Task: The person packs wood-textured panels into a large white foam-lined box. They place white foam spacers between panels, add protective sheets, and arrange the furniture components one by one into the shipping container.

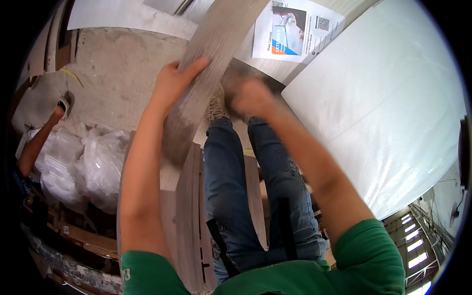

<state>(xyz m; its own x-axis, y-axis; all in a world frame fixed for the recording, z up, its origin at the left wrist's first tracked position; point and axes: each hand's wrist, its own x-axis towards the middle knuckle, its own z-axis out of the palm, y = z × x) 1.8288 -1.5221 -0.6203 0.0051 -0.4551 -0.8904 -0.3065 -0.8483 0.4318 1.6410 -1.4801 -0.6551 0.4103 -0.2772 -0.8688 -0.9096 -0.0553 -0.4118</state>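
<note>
A long grey wood-grain board (216,46) slants from the top middle down to the left of my knees. My left hand (176,83) grips its left edge, thumb lying across the upper face and the other fingers hidden beneath. To the right of the board is my right hand (253,97), above my shoes and smeared by motion. Its fingers look curled, but I cannot make out whether they hold anything. A printed leaflet (300,32) with a picture lies on a pale panel (273,68) beyond the right hand.
A large white foam sheet (378,103) fills the right side. More wood-grain boards (184,211) stand beside my left leg. At the left are clear plastic-wrapped bundles (81,164), a cardboard box (88,238) and another person's leg (42,132). A yellow strap (73,76) lies on the concrete floor (118,73).
</note>
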